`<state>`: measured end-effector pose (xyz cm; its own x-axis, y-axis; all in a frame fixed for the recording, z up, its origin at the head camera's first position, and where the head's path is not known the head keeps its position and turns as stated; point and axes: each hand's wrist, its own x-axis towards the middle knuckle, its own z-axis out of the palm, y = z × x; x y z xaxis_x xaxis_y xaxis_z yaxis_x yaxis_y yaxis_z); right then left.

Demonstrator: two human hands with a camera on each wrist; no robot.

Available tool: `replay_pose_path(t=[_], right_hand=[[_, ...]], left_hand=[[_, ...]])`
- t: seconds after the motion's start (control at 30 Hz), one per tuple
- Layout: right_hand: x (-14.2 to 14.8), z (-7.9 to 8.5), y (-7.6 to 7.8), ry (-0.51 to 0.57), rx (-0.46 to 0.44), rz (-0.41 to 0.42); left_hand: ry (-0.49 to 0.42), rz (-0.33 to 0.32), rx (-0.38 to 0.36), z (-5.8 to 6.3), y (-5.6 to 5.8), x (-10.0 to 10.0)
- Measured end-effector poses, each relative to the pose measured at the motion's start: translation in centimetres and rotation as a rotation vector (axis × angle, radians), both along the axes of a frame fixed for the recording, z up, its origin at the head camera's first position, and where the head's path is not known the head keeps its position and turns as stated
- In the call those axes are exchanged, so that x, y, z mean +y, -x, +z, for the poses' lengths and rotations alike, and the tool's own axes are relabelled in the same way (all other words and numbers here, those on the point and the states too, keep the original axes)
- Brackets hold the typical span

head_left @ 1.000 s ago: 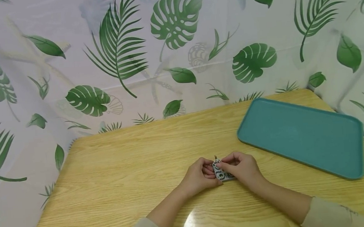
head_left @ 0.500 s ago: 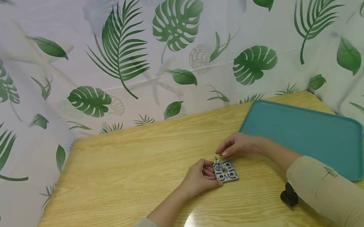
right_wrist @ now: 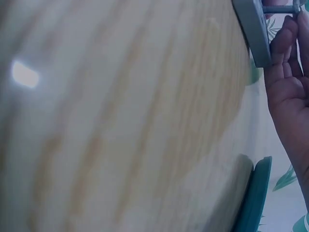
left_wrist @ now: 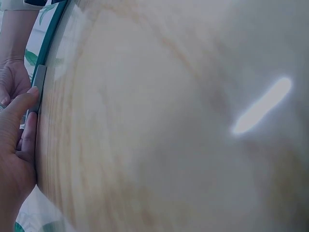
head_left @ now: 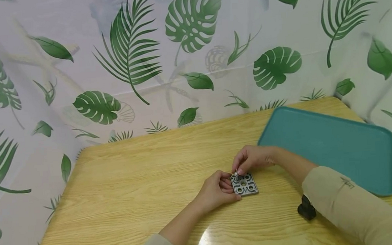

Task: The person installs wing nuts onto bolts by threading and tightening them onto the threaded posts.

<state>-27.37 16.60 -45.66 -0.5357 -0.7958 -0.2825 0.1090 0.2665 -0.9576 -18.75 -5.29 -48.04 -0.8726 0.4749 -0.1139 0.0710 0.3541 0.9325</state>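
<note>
A square grey metal plate (head_left: 245, 191) with round holes and curved slots lies on the wooden table. My left hand (head_left: 214, 191) grips its left edge, thumb at the near corner and fingers curled behind the far one. From the plate's far left corner rises a metal bolt (right_wrist: 280, 9), with a small metal piece around its upper end. Reaching in from behind, my right hand (head_left: 253, 158) pinches the bolt's top between thumb and fingers. In the left wrist view the plate (left_wrist: 39, 79) shows edge-on, held by the left thumb (left_wrist: 26, 99).
A teal tray (head_left: 325, 148) stands at the back right, partly under the right forearm in the head view. Beneath the right sleeve hangs a black wrist camera (head_left: 306, 208). A leaf-patterned cloth (head_left: 193, 81) borders the table (head_left: 145, 170) behind.
My right hand left the plate's right side, swung round to the far side and closed in on the bolt's top. The left hand kept its hold on the plate.
</note>
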Motion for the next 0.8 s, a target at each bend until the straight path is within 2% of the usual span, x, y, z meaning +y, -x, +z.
replay_pose_path(t=[0.17,0.33,0.43,0.53,0.7,0.8], right_hand=[[-0.1,0.2,-1.1,-0.019,0.148,-0.071],[0.1,-0.1,-2.4,0.064,0.297,-0.128],[0.2,-0.4,-3.4,0.089,0.391,-0.196],[0.0,-0.6,-4.8,0.047,0.450,-0.329],[-1.2,-0.9,-7.7,-0.028,0.485,-0.623],[-2.0,-1.1,-9.2,-0.045,0.563,-0.742]], left_hand=[[-0.014,-0.003,-0.011,0.0,-0.1,-0.1],[-0.012,-0.001,-0.011,0.0,-0.1,-0.3],[-0.017,-0.003,-0.011,-0.1,-0.1,-0.2],[-0.025,-0.005,-0.016,-0.1,-0.1,-0.1],[-0.017,-0.003,-0.008,-0.1,0.0,0.0],[-0.008,0.001,-0.003,0.0,0.0,0.0]])
